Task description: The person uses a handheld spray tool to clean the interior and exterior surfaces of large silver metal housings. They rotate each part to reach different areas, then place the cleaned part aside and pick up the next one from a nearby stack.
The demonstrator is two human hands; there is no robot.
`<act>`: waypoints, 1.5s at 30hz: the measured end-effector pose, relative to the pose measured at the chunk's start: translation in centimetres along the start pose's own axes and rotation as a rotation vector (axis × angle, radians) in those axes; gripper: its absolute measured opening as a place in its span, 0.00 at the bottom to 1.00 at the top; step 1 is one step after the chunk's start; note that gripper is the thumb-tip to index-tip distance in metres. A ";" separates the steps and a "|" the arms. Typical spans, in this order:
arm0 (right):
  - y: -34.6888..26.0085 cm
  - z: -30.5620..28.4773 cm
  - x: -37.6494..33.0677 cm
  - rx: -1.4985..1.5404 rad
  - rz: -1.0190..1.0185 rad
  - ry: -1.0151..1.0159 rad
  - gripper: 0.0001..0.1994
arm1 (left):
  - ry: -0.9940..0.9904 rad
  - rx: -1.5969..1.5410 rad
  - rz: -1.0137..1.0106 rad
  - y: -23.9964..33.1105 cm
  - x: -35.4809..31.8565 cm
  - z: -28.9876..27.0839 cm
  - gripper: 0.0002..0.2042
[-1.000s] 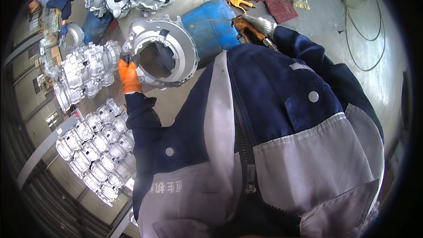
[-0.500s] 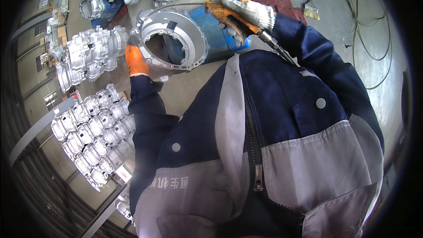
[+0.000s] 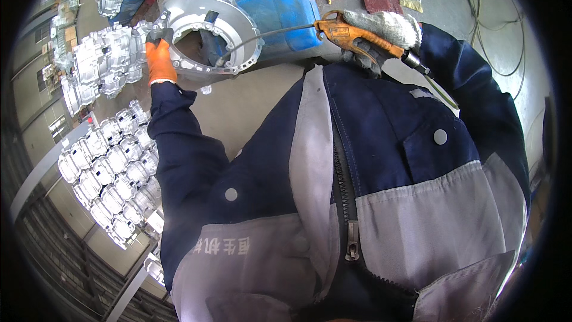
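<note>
orange-gloved left hand (image 3: 159, 59) grips the rim of a round aluminium housing (image 3: 208, 36) while an air gun (image 3: 348, 34) blows into it.

the housing sits at eleven o'clock, against a blue container (image 3: 280, 6). the right hand (image 3: 384, 33), in a grey knit glove at one o'clock, is closed around the orange air gun, whose thin nozzle tube reaches into the housing's opening. rows of smaller castings (image 3: 113, 167) lie at nine o'clock.

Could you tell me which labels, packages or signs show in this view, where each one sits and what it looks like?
Jacket label: a short row of pale characters stitched on the grey lower panel of the navy work jacket, on the person's left side.
Blue container: a rounded blue plastic can lying on the bench, behind the silver housing; no label can be made out on it.
No screens or signs can be made out.
</note>
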State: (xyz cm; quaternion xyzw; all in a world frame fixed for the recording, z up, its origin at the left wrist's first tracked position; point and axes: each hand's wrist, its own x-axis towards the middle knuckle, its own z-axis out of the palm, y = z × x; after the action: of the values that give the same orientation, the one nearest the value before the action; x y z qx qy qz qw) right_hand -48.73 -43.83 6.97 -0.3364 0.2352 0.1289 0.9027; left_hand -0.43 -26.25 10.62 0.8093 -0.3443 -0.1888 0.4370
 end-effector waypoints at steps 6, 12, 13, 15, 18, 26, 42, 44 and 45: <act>3.2 -2.4 0.3 0.060 0.071 -0.066 0.27 | 0.083 0.123 -0.182 1.3 0.2 0.7 0.17; 4.2 -3.3 0.8 -0.243 -0.155 0.025 0.19 | 0.040 0.059 -0.163 1.9 -0.2 0.8 0.21; 4.2 -3.1 0.9 -0.312 -0.167 0.065 0.19 | 0.002 0.057 -0.112 2.0 -0.1 1.0 0.22; 4.0 -3.1 0.4 -0.116 -0.102 -0.028 0.21 | -0.052 0.083 -0.062 2.4 -0.3 0.8 0.24; 4.3 -3.0 0.2 -0.057 -0.066 0.046 0.22 | -0.061 0.024 -0.090 2.5 -0.8 0.8 0.23; 7.3 -5.3 2.6 -0.423 -0.335 0.095 0.21 | -0.043 -0.040 -0.022 2.1 -0.5 0.6 0.20; 8.1 -5.7 3.9 -0.284 -0.299 0.041 0.25 | -0.056 -0.038 0.071 2.5 -0.7 1.1 0.18; 8.0 -5.4 3.9 -0.149 -0.241 0.079 0.27 | -0.020 -0.021 0.017 2.4 -0.6 1.1 0.17; 8.0 -5.4 4.0 -0.097 -0.219 0.089 0.28 | -0.011 -0.020 0.014 2.3 -0.5 1.2 0.17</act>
State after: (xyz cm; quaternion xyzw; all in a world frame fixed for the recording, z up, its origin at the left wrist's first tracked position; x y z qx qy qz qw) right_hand -50.24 -41.20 -2.99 -0.4089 0.2304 0.0259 0.8826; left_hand -2.39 -27.43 11.91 0.8012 -0.3506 -0.1937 0.4445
